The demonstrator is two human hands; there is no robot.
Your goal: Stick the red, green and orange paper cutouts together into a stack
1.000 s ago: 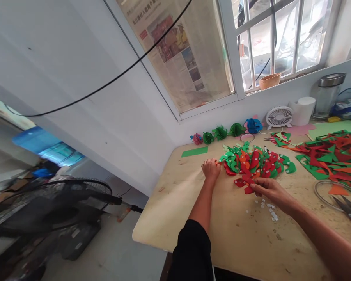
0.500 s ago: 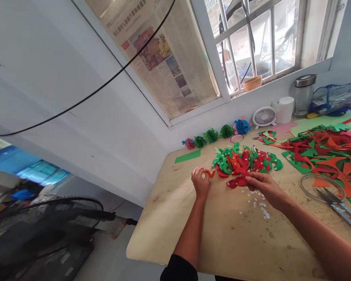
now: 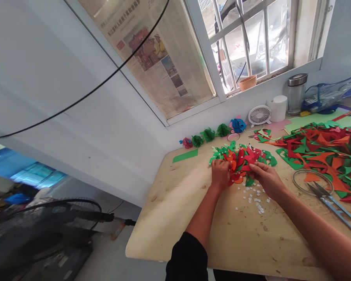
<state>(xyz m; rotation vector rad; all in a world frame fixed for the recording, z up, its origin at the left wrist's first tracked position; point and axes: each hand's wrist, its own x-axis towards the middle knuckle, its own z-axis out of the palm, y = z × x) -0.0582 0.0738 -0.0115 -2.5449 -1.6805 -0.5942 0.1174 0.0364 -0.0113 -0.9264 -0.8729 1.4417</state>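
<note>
A pile of green, red and orange paper cut-outs point(image 3: 242, 156) dotted with small white squares lies in front of me on the wooden table point(image 3: 169, 210). At its left edge is my left hand point(image 3: 220, 173), fingers curled in against orange paper; the fingertips are partly hidden. On the pile's right side my right hand point(image 3: 265, 177) pinches a red paper cut-out point(image 3: 246, 168) between thumb and fingers. Loose white squares point(image 3: 259, 201) are scattered on the wood just below the hands.
Paper scraps point(image 3: 324, 152) heap up at the right, with a metal ring point(image 3: 295, 181) and thread snips point(image 3: 336, 207) in front. Along the wall stand folded paper figures point(image 3: 208, 134), a small white fan point(image 3: 259, 116) and a glass jar point(image 3: 296, 93). A green strip point(image 3: 185, 156) lies at back left.
My left hand has moved right, from bare table with an orange cut-out to the pile's edge. My right hand stays near the pile with red paper. The view has shifted slightly.
</note>
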